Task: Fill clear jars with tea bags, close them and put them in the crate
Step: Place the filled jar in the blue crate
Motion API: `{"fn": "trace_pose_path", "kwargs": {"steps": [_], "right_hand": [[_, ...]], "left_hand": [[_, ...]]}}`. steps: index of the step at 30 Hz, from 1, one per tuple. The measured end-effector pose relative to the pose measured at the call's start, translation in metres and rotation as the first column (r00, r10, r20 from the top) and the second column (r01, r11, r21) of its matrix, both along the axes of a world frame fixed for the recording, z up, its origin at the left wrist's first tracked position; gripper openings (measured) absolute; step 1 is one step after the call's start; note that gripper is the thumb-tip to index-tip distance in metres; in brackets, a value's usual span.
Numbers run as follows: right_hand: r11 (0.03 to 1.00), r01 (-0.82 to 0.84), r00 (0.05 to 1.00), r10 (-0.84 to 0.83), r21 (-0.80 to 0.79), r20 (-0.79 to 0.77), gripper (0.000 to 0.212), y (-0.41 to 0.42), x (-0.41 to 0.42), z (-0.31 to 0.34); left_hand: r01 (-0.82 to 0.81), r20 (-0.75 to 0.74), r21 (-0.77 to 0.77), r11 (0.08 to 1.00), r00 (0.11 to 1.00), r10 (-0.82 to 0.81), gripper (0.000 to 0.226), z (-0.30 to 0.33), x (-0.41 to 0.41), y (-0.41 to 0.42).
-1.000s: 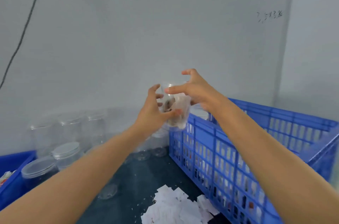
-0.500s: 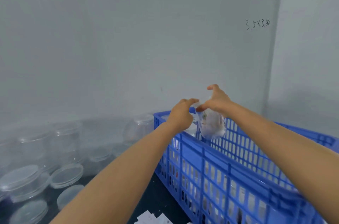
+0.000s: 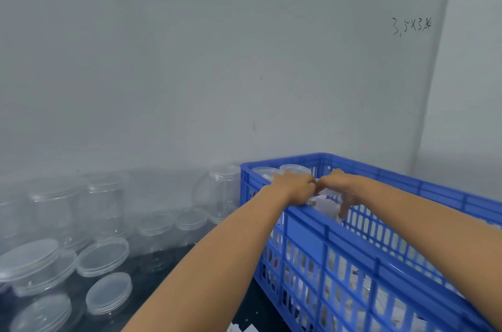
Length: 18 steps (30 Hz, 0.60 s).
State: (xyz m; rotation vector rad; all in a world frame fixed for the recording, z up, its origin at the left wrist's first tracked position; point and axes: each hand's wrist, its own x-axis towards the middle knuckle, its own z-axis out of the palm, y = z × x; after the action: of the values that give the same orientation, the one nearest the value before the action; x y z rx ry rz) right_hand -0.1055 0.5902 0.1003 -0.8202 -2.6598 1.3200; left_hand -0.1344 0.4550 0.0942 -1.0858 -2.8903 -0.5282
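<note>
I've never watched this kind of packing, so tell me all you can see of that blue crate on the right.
The blue crate looks like moulded plastic, with slotted lattice walls and a thick rim. It sits on the dark surface in the wall corner. Closed clear jars stand inside at its far end, and more contents show through the slots. Both hands, left hand and right hand, reach over the near rim, lowering a filled jar inside.

A bright blue slatted crate (image 3: 307,234) stands beside clear, colourless jars (image 3: 103,196) on a dark tabletop (image 3: 152,293).
</note>
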Motion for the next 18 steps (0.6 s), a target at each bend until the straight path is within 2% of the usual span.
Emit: {"fn": "trace_pose_path", "kwargs": {"steps": [2, 5, 9, 10, 12, 14, 16, 18], "right_hand": [[0.998, 0.007, 1.0, -0.008, -0.064, -0.012, 0.082, 0.0, -0.003, -0.004], [0.989, 0.054, 0.997, -0.062, -0.141, -0.052, 0.082, -0.001, -0.002, -0.007], [0.993, 0.113, 0.988, -0.117, -0.043, -0.097, 0.076, -0.01, 0.002, 0.005], [0.995, 0.102, 0.988, -0.102, 0.0, -0.114, 0.066, -0.014, 0.005, 0.011], [0.993, 0.072, 0.978, -0.051, 0.097, -0.203, 0.022, -0.027, 0.016, 0.023], [0.973, 0.044, 0.951, 0.028, 0.225, -0.309, 0.009, -0.047, 0.027, 0.034], [0.96, -0.036, 0.904, 0.15, 0.279, -0.4, 0.029, -0.077, 0.039, 0.043], [0.951, -0.155, 0.856, 0.264, 0.266, -0.444, 0.036, -0.12, 0.054, 0.047]], "left_hand": [[0.001, 0.025, -0.065, 0.998, 1.0, 0.001, 0.041, 0.003, 0.003, 0.0], [-0.023, -0.025, -0.112, 0.993, 0.999, 0.02, 0.041, 0.005, 0.017, -0.004], [-0.021, -0.188, 0.071, 0.997, 0.982, 0.034, 0.038, 0.002, 0.04, -0.027], [-0.02, -0.228, 0.113, 0.993, 0.973, 0.046, 0.038, 0.0, 0.045, -0.037], [-0.042, -0.275, 0.203, 0.978, 0.956, 0.099, 0.036, -0.005, 0.053, -0.063], [-0.092, -0.286, 0.288, 0.953, 0.942, 0.177, 0.033, -0.01, 0.06, -0.095], [-0.164, -0.265, 0.319, 0.933, 0.93, 0.254, 0.031, -0.017, 0.067, -0.133], [-0.245, -0.233, 0.304, 0.921, 0.918, 0.321, 0.03, -0.028, 0.076, -0.174]]}}
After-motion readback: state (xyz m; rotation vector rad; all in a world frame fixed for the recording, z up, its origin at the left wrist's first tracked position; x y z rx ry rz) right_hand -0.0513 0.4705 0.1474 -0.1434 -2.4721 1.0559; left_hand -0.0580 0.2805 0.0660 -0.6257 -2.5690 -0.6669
